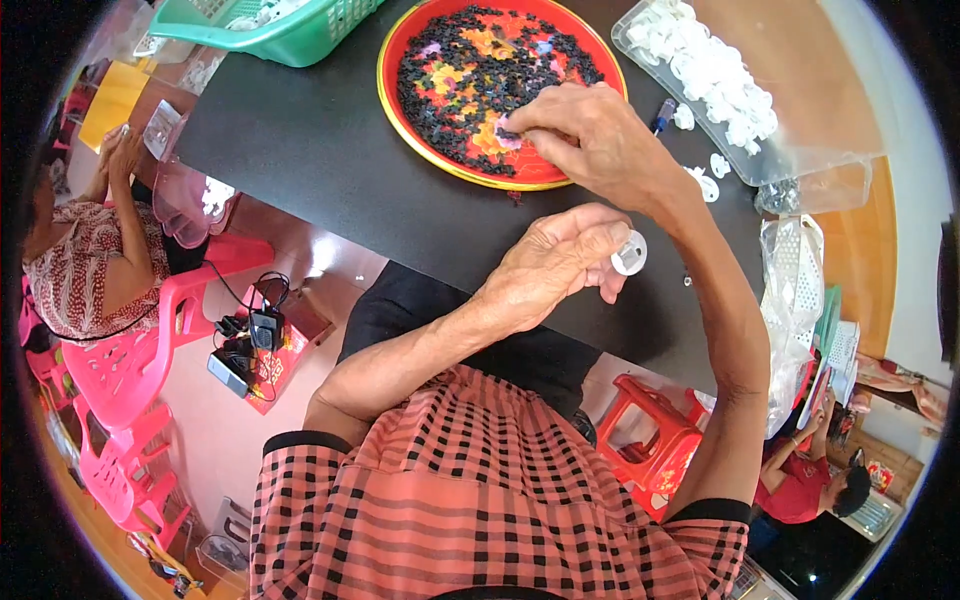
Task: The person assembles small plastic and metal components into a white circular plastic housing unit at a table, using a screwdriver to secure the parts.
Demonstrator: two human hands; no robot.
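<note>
My left hand (560, 256) is closed on a round white plastic disc (630, 254), pinched between thumb and fingers just above the dark table's near edge. Over the right side of a red tray (390, 110) with a yellow rim, my right hand (590, 135) reaches down with thumb and fingertips drawn together. Its fingertips touch the small black parts (450, 135) scattered across the tray's flowered bottom. Whatever they pinch, if anything, is too small to make out.
A clear bin (650, 60) of white plastic parts (715, 80) stands at the far right. Loose white pieces (706, 184) and a screwdriver (664, 115) lie beside it. A green basket (290, 40) sits far left. Pink chairs (130, 350), a red stool (650, 435) and two other people surround the table.
</note>
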